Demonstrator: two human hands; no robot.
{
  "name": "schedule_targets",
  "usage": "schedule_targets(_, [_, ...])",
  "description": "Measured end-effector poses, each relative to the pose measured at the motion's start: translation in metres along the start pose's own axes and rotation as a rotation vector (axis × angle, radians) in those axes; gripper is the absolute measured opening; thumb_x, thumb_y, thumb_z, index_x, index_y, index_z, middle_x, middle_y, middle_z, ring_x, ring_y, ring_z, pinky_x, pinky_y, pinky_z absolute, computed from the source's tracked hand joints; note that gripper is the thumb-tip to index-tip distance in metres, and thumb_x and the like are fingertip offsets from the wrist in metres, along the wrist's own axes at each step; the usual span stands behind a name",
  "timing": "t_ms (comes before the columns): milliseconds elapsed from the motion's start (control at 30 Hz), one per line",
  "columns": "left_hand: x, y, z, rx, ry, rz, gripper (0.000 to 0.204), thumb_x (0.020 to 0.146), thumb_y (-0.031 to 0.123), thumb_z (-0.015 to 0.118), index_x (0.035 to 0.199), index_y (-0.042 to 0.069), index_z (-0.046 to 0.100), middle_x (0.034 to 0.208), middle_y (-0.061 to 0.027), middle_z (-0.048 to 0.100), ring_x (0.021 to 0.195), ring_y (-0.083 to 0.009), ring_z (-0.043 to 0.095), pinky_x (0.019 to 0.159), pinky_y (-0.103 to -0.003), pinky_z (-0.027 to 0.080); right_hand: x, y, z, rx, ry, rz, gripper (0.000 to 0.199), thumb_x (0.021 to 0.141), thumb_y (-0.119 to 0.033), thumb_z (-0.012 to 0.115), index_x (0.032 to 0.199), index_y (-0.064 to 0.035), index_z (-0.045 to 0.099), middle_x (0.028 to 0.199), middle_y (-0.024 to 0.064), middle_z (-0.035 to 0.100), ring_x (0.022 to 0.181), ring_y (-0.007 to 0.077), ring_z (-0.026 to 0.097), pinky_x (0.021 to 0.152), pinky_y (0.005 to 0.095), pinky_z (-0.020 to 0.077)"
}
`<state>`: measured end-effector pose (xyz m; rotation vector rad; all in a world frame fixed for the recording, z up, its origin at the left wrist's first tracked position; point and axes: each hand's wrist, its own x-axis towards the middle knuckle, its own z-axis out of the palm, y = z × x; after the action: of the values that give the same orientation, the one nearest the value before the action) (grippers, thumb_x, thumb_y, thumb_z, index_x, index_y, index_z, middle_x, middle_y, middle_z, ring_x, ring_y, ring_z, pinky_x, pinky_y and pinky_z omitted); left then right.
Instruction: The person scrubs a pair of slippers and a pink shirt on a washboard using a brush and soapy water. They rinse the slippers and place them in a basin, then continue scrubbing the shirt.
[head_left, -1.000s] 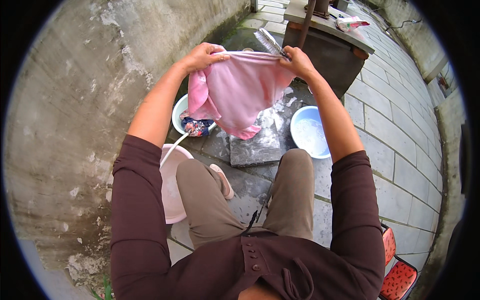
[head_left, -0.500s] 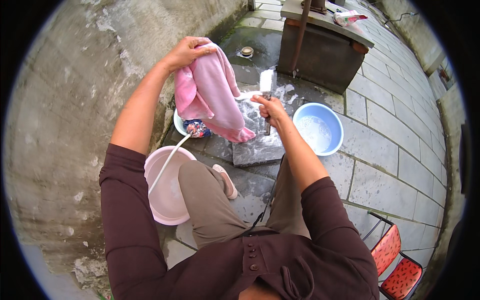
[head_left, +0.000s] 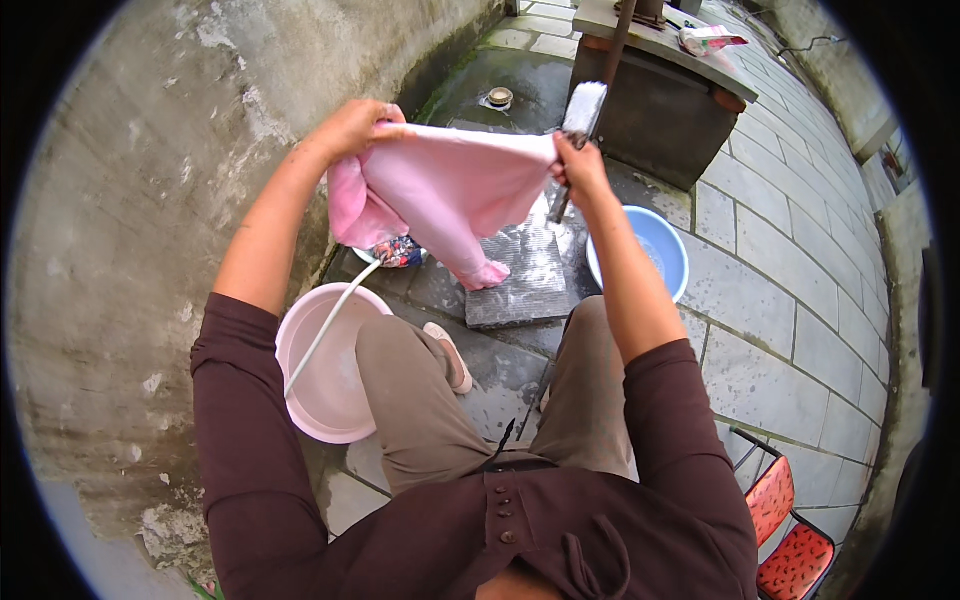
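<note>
Your left hand (head_left: 362,135) pinches one end of the cloth (head_left: 460,180), its lower tip over the slab (head_left: 530,285); your right hand (head_left: 582,170) clasps the other end plus the brush (head_left: 584,108) — pull evenly outward, brush head angled clear.

You have bright, diffuse daylight with soft shadows — your brush bristles (head_left: 585,103) wash out nearly to white, while the dark block (head_left: 650,125) looks dim at its front. Your fisheye bends the paving (head_left: 775,265) toward a black, blue-fringed rim.
</note>
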<state>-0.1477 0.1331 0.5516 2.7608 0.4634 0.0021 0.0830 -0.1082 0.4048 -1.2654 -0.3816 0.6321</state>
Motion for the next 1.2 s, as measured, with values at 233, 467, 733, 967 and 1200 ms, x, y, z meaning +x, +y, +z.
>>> schedule_targets(233, [0.008, -0.053, 0.065, 0.248, -0.199, -0.033, 0.056, 0.084, 0.055, 0.062, 0.105, 0.003, 0.065, 0.093, -0.0178, 0.061, 0.090, -0.0330, 0.061, 0.078, -0.043, 0.048, 0.069, -0.055, 0.029, -0.411, 0.012, -0.147, 0.022, 0.086, -0.018, 0.067, 0.074, -0.0034, 0.056, 0.054, 0.0029, 0.049, 0.041, 0.0127, 0.043, 0.039, 0.0294, 0.0295])
schedule_targets(467, [0.039, -0.070, -0.014, 0.414, 0.403, -0.144, 0.033, 0.095, 0.033, 0.050, 0.114, 0.009, 0.061, 0.092, -0.0151, 0.066, 0.075, -0.0295, 0.067, 0.070, -0.041, 0.054, 0.165, -0.139, 0.117, -0.475, 0.150, -0.379, 0.025, 0.087, -0.026, 0.064, 0.077, -0.0038, 0.063, 0.051, 0.0041, 0.050, 0.040, 0.0151, 0.044, 0.039, 0.0334, 0.0331])
schedule_targets(733, [0.055, -0.037, 0.098, 0.676, 0.332, 0.056, 0.060, 0.089, 0.019, 0.054, 0.146, 0.030, 0.036, 0.086, -0.0103, 0.065, 0.068, -0.0273, 0.067, 0.060, -0.040, 0.056, 0.258, -0.002, 0.042, -0.199, -0.193, -0.205, 0.024, 0.094, -0.021, 0.059, 0.076, -0.0048, 0.060, 0.056, 0.0043, 0.055, 0.044, 0.0127, 0.047, 0.042, 0.0285, 0.0389])
schedule_targets(967, [0.099, -0.034, 0.430, 0.208, -0.372, 0.064, 0.055, 0.086, 0.007, 0.046, 0.141, 0.002, 0.039, 0.082, -0.0186, 0.067, 0.068, -0.0317, 0.068, 0.055, -0.043, 0.054, 0.247, 0.307, -0.123, -0.873, -0.169, 0.200, 0.017, 0.083, -0.016, 0.062, 0.083, 0.0010, 0.067, 0.076, 0.0138, 0.070, 0.066, 0.0187, 0.067, 0.064, 0.0320, 0.0532])
schedule_targets(1200, [0.088, -0.025, 0.545, 0.072, -0.473, 0.093, 0.065, 0.085, 0.009, 0.049, 0.140, -0.016, 0.025, 0.080, -0.0175, 0.064, 0.067, -0.0302, 0.067, 0.055, -0.039, 0.055, 0.202, 0.417, -0.214, -0.849, -0.045, 0.366, 0.019, 0.087, -0.020, 0.061, 0.089, -0.0006, 0.064, 0.076, 0.0126, 0.070, 0.067, 0.0205, 0.070, 0.067, 0.0317, 0.0541])
